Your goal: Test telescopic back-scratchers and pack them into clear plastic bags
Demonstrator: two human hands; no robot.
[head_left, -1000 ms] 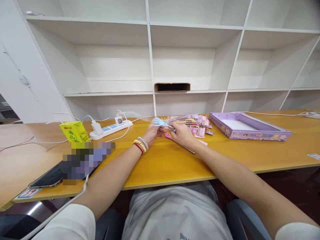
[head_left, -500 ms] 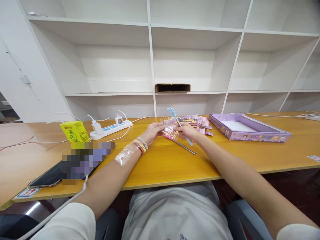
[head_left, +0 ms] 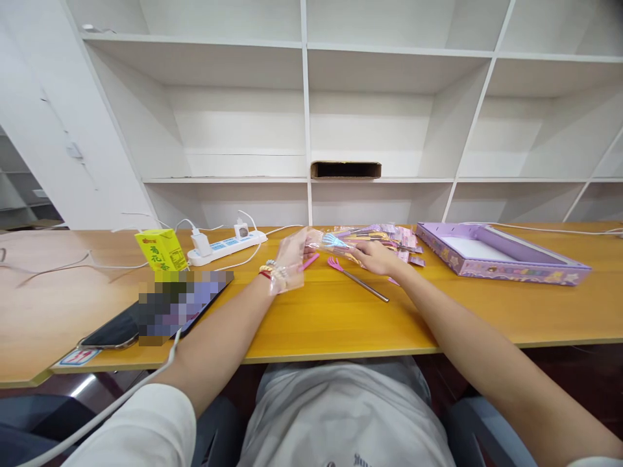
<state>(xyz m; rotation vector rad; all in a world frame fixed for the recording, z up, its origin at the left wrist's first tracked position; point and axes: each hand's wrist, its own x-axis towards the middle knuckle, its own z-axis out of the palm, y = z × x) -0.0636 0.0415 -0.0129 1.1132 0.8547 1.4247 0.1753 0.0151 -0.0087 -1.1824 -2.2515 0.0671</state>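
My left hand (head_left: 295,248) is closed on a clear plastic bag (head_left: 315,238) above the table. The claw-shaped head of a blue back scratcher (head_left: 333,240) shows between my hands, at the bag; whether it lies fully inside I cannot tell. My right hand (head_left: 377,257) is closed round the scratcher's handle, most of which the fingers hide. Over my left wrist and its bracelets hangs a loose clear wrapper (head_left: 288,279). A pink back scratcher (head_left: 363,282) with a metal rod lies on the table just below my hands. Near my left fingertips is a pink stick (head_left: 310,261).
Behind my right hand lies a pile of packaged items (head_left: 389,237). An open purple box (head_left: 520,269) sits to the right. On the left are a power strip (head_left: 228,248), a yellow drink carton (head_left: 160,251) and a phone (head_left: 111,331). White shelves (head_left: 379,52) rise behind the table.
The blue scratcher, upright before, is now tipped flat with its head toward my left hand and the bag. The pink scratcher's head has come into view. My view has shifted slightly left.
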